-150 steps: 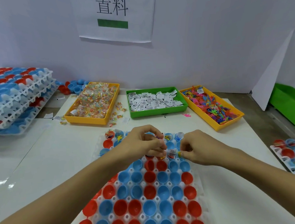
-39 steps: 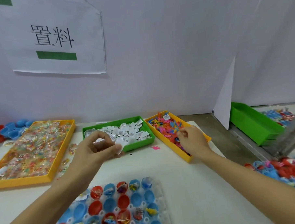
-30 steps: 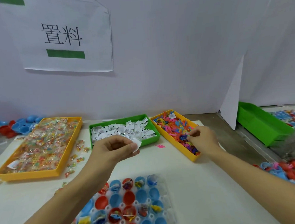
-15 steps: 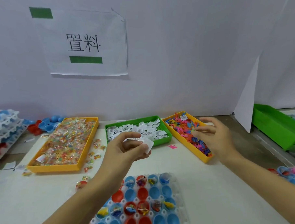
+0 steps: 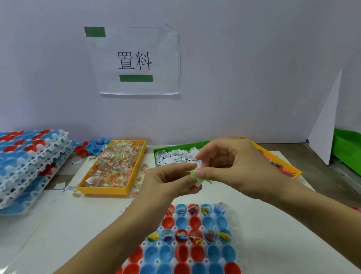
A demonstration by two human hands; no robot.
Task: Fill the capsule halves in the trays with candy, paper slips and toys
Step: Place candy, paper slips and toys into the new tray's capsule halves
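Fingers (image 5: 182, 170) of left hand (image 5: 169, 184) curled, thumb and forefinger pinching a white paper slip (image 5: 198, 183); right hand (image 5: 237, 169) thumb and forefinger closed on a small green toy (image 5: 200, 177), remaining fingers loosely bent above. Both hands meeting tip to tip, toy and slip touching, held in the air above the far edge of the capsule tray (image 5: 192, 248). In that tray, red and blue capsule halves (image 5: 166, 253) in rows: farthest row and third row already holding bits of candy, paper and toys, second row and nearer rows bare. Beyond the capsule tray, straight behind the hands, green bin of paper slips (image 5: 172, 155). Beyond and left of the capsule tray, yellow bin of wrapped candy (image 5: 112, 166), a few stray candies lying just beside it on the white table (image 5: 65, 224). Beyond and right of the capsule tray, orange bin of coloured toys (image 5: 280, 163), partly hidden by the right hand. Far left of the capsule tray, a stack of filled trays (image 5: 21, 160), with loose capsule halves (image 5: 91, 147) behind. On the wall above, a paper sign (image 5: 135, 62) with two printed characters and green bars. At far right, a green crate (image 5: 351, 148).
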